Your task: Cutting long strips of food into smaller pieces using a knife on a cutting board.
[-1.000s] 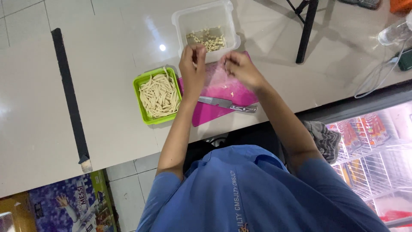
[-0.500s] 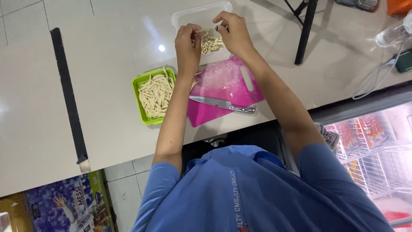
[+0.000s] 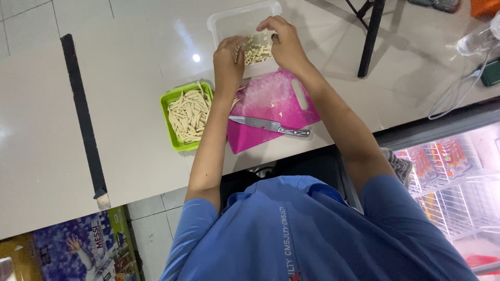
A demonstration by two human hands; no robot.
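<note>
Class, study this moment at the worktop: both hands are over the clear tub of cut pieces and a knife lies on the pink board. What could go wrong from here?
1. The knife lies loose on the pink board just under the left forearm; pulling the left hand back might brush the blade.
2. The board overhangs the table's near edge, so a nudge could tip it and the knife off.
3. Pieces may spill past the clear tub as the right hand drops them.

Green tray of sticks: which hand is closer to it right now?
Left. The left hand is at the clear tub's near-left edge, just beyond the green tray. The right hand is over the tub, farther away.
</note>
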